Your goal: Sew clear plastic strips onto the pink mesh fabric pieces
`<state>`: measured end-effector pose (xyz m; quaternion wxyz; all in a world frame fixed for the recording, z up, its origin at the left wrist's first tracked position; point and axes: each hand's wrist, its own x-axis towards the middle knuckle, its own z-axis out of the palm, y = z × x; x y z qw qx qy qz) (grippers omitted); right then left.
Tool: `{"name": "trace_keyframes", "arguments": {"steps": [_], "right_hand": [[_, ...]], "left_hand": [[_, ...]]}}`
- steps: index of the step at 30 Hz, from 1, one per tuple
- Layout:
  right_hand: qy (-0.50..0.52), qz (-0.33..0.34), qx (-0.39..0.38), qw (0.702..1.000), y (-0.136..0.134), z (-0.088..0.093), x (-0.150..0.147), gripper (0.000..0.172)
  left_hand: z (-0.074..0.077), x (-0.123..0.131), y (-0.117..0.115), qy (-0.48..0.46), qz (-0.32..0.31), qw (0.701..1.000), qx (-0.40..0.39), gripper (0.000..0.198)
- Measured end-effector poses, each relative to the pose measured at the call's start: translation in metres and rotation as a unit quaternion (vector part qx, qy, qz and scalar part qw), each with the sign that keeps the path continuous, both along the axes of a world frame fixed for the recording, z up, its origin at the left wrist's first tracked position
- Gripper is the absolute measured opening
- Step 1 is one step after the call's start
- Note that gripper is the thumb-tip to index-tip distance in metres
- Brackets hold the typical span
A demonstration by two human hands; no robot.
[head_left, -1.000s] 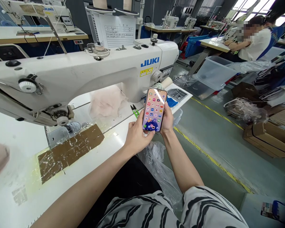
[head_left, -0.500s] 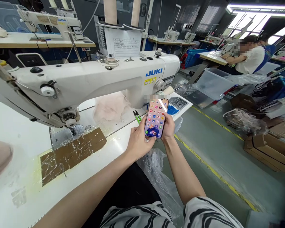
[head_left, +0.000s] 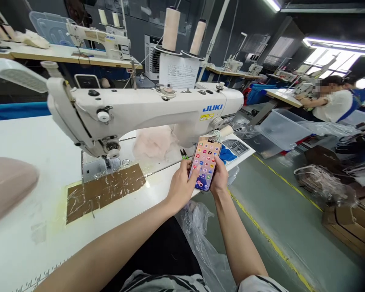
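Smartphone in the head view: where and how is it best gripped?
Probably by the long edges of the smartphone, lower half, coming from the near side: left hand on the left edge, right hand on the right. It is a flat slab, its screen facing the camera and lower end nearest, so edge grips leave most of the screen uncovered.

The top [head_left: 167, 283] is white with bold black stripes, its right sleeve [head_left: 259, 284] stopping near the elbow. The lower garment [head_left: 158, 253] is black, perhaps trousers, its cut lost in darkness. Left hand [head_left: 181, 183] and right hand [head_left: 220, 177] are bare.
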<state>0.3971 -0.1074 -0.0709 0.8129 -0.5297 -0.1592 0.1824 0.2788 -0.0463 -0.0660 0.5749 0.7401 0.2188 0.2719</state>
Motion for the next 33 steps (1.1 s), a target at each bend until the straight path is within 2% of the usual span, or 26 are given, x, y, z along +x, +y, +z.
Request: {"name": "trace_keyframes", "arguments": {"steps": [6,16,24,30,33], "right_hand": [[0.021,0.04,-0.021,0.999,0.001,0.005,-0.017,0.052],[-0.031,0.039,-0.032,0.998,-0.002,0.012,-0.029,0.05],[-0.03,0.03,-0.031,0.999,-0.001,0.01,-0.029,0.052],[-0.006,0.003,-0.031,1.0,0.0,0.007,-0.019,0.054],[-0.002,0.009,-0.025,1.0,0.002,0.01,-0.013,0.054]], "left_hand": [[0.002,-0.001,0.002,0.031,0.048,0.998,-0.018,0.033],[0.009,-0.004,0.004,0.026,0.061,0.997,-0.049,0.045],[0.011,-0.008,0.004,0.028,0.033,0.997,-0.061,0.041],[0.011,-0.011,0.003,0.03,-0.011,0.997,-0.073,0.031],[0.011,-0.01,0.002,-0.006,-0.049,0.995,-0.084,0.052]]}}
